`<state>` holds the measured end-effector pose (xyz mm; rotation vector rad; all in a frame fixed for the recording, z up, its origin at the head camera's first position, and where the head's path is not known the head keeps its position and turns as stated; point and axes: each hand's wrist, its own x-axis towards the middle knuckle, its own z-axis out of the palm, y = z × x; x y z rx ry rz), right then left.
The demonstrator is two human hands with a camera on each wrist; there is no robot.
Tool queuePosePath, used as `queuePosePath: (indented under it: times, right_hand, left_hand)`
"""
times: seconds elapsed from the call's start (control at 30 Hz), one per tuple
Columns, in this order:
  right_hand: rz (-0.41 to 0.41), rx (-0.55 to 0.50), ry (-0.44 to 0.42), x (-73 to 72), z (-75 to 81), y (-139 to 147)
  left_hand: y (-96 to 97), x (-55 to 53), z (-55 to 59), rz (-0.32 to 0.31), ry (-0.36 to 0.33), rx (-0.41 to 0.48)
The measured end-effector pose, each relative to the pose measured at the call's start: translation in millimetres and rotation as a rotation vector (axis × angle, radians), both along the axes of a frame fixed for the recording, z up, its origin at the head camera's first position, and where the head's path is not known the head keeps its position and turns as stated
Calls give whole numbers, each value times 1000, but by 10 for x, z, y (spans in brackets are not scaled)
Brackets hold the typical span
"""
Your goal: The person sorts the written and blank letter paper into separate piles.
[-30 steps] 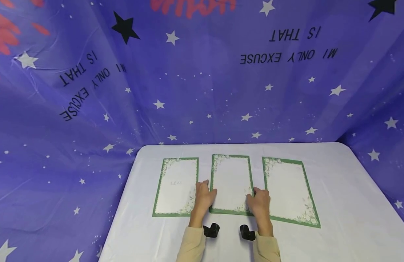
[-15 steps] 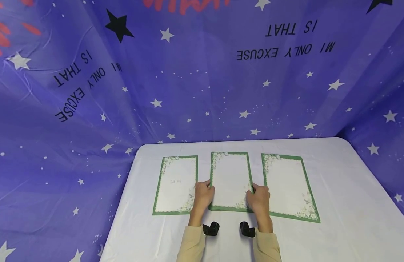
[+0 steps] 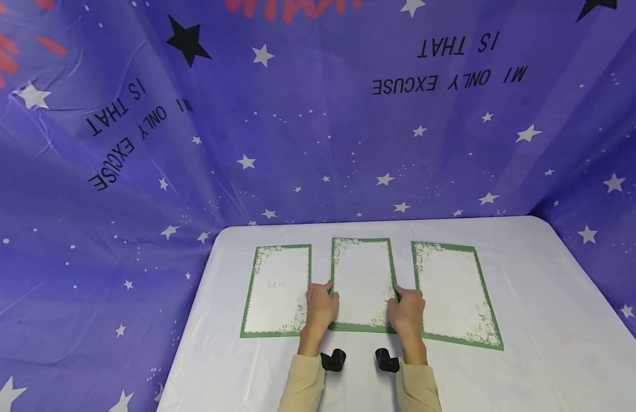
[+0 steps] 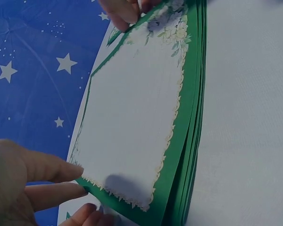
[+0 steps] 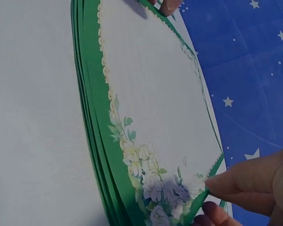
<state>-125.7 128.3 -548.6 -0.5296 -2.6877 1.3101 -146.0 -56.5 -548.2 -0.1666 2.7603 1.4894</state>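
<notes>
In the head view, a stack of green-bordered floral paper sheets (image 3: 363, 280) lies in the middle of the table. My left hand (image 3: 322, 306) pinches its left edge, thumb on top. On the opposite edge, my right hand (image 3: 407, 313) pinches it the same way. Both wrist views show several layered green edges along the near side of the stack (image 4: 137, 117), slightly fanned apart. White flowers are printed at a corner close to the right thumb (image 5: 217, 184). The fingers beneath the stack are partly hidden.
A matching sheet with faint handwriting (image 3: 276, 312) lies to the left, partly behind the left hand. Another bordered sheet (image 3: 451, 292) lies to the right. The white tabletop (image 3: 544, 320) meets a purple star-printed cloth (image 3: 318, 166) at the back and sides.
The head view has shifted slightly, so the table appears a little higher. Both hands keep their hold on the middle stack, which hardly moves.
</notes>
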Motion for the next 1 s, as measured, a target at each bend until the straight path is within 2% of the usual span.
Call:
queuePosePath:
  times: [0.17,0.43,0.6,0.83,1.0]
  right_hand:
    - [-15,-28,65,-28,20,0]
    - [-21,-36,100,-43,29,10]
    - [-27,-61,101,-23,27,70]
    - [-53,-90,92,25,69,212]
    - [-92,-87,102,39,110,394]
  left_hand:
    - [-2,-7,12,3,23,12]
    - [-22,-28,22,-41,64,53]
    - [-16,-28,54,-83,81,113]
    - [111,26,107,-93,43,162]
    - [277,60,86,-113,49,196]
